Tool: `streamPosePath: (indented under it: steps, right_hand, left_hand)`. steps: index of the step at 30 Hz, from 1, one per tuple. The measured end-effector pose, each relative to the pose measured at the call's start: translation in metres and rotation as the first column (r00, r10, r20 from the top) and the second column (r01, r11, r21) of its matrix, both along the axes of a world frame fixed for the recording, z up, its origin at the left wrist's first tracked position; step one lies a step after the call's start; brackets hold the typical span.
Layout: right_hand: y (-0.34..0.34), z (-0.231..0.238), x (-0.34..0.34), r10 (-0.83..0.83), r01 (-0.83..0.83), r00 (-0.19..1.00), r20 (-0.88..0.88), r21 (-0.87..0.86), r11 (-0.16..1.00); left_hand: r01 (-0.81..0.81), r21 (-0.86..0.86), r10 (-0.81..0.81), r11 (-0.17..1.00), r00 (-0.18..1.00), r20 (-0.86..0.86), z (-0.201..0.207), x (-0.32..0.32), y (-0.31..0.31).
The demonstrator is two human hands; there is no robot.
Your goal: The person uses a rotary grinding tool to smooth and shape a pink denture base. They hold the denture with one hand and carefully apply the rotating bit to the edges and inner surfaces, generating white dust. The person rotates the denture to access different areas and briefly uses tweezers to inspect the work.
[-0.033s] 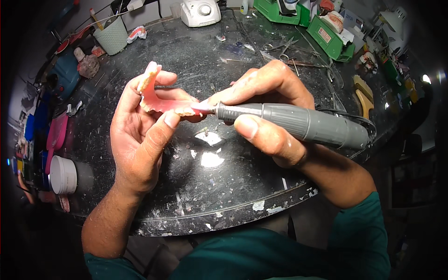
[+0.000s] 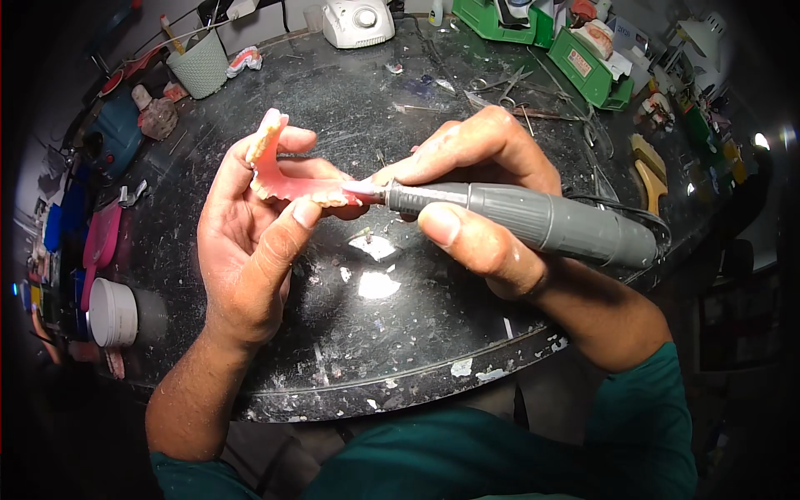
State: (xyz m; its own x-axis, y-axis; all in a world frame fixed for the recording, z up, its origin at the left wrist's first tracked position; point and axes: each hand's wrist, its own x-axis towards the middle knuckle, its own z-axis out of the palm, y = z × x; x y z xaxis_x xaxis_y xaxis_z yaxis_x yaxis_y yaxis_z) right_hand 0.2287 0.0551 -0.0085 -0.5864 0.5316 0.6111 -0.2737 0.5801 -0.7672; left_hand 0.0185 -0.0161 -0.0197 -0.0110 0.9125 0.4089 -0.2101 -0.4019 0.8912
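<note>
A horseshoe-shaped denture (image 2: 293,187) with a pink base and yellowish-white teeth is pinched in my left hand (image 2: 243,237), the thumb on its near row of teeth and the fingers behind it. My right hand (image 2: 496,154) wraps round a grey rotary handpiece (image 2: 537,221), thumb below and fingers above. From its nose a pale pointed grinding bit (image 2: 365,192) reaches the right end of the denture and appears to touch it. My right fingertips, close to that end, are partly hidden by the handpiece. Both hands are raised over the black worktable (image 2: 400,333).
At the back stand a white control box with a dial (image 2: 358,23) and green bins (image 2: 583,71). Scissors (image 2: 508,83) and a wooden-handled brush (image 2: 650,175) lie at right. A tool cup (image 2: 200,67) and a white tub (image 2: 114,312) are at left. The handpiece's cord (image 2: 642,206) trails right.
</note>
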Motion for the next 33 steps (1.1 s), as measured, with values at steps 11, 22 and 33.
streamPosePath:
  steps: [11,22,33]
  right_hand:
    - [0.004,-0.004,-0.001,0.099,-0.098,0.995,-0.022,0.030,0.995]
    - [0.000,-0.016,-0.020,-0.087,0.081,0.978,-0.188,-0.039,0.996]
    - [0.006,-0.019,-0.017,-0.005,-0.011,1.000,-0.028,-0.537,0.844]
  left_hand:
    - [0.023,-0.114,-0.015,0.993,0.997,0.071,0.006,0.003,0.000]
    - [-0.002,-0.045,0.000,0.999,0.999,-0.049,-0.001,0.010,0.000]
    - [-0.092,-0.104,0.083,0.990,0.992,-0.095,-0.002,0.007,0.003]
